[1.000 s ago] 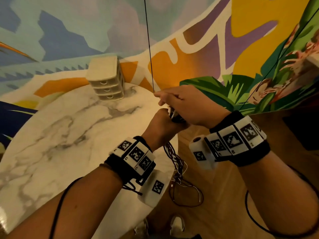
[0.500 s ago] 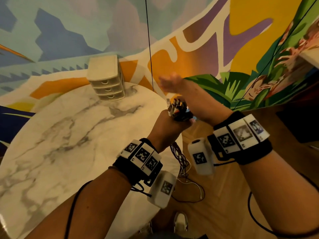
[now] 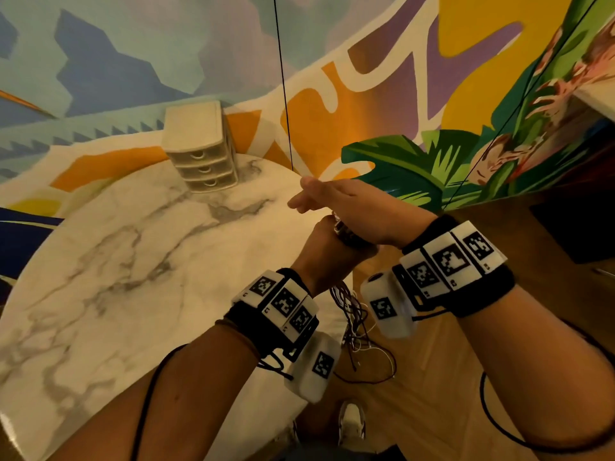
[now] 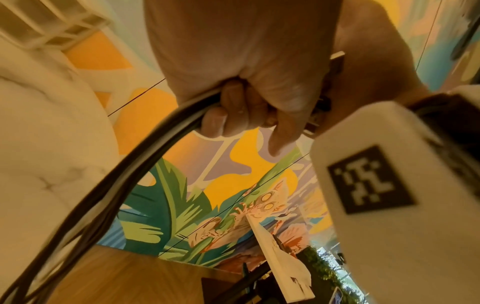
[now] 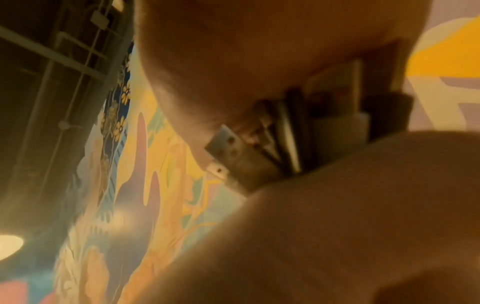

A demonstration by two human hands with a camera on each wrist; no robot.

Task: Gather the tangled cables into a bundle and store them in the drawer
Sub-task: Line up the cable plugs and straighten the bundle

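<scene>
My left hand (image 3: 327, 251) grips a bundle of black and white cables (image 3: 349, 311) in a fist at the right edge of the marble table (image 3: 133, 261). The loose lengths hang below the fist towards the floor. The plug ends (image 3: 341, 227) stick up out of the fist. My right hand (image 3: 336, 201) lies flat on top of those ends, fingers straight and pointing left. In the left wrist view the fingers (image 4: 233, 107) curl round the cables (image 4: 124, 168). The right wrist view shows metal USB plugs (image 5: 231, 152) under the palm. A small cream drawer unit (image 3: 199, 151) stands at the table's far edge, all drawers closed.
A painted mural wall (image 3: 432, 94) rises behind the table. Wooden floor (image 3: 449, 377) lies to the right, with my shoes (image 3: 352, 424) below the hanging cables. A thin black cord (image 3: 283, 78) hangs down in front of the wall.
My right hand lifted off the plug ends half a second ago and has come back down flat on them. The left fist has kept its grip on the bundle.
</scene>
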